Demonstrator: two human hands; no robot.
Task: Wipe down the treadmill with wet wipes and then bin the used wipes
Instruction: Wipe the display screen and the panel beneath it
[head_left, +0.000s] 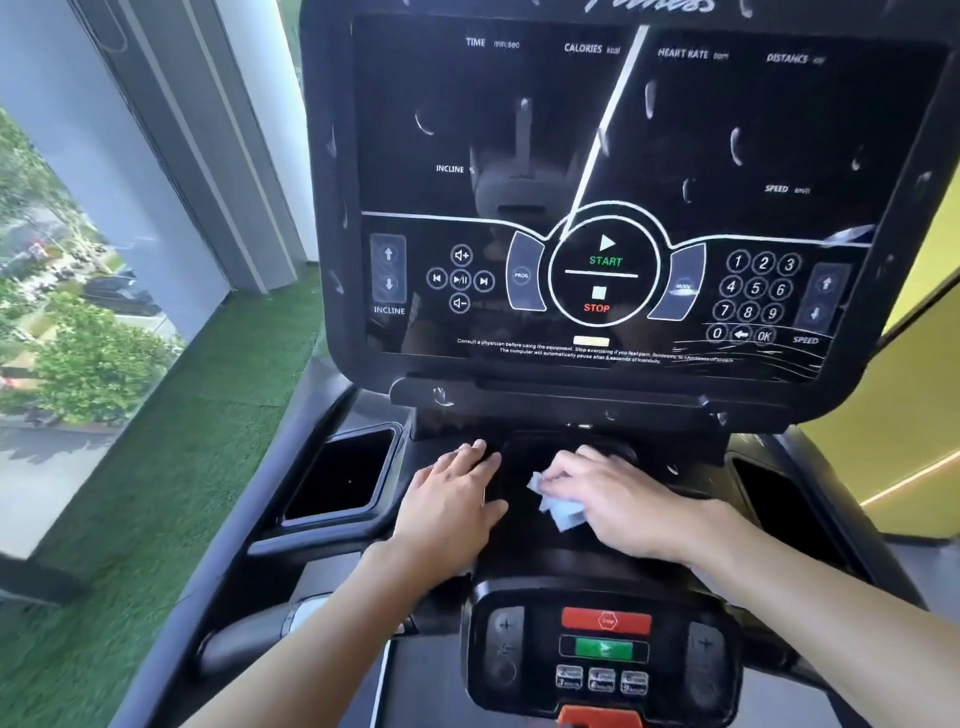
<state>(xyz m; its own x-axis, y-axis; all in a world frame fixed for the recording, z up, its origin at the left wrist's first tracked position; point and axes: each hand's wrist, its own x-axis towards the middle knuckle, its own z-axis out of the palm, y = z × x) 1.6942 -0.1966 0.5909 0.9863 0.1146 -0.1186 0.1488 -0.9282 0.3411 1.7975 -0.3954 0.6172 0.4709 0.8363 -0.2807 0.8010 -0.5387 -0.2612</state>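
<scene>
Now right hand (618, 501) fingers (563, 470) pinch the wipe (558, 506) (crumpled) atop treadmill (519, 540).

Bright daylight from left window (78, 322); console (623, 182) glare, edge warping.

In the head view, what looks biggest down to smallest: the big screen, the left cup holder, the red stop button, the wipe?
1. big screen
2. left cup holder
3. red stop button and wipe: about alike, and the right hand hides part of the wipe, so unranked.
</scene>
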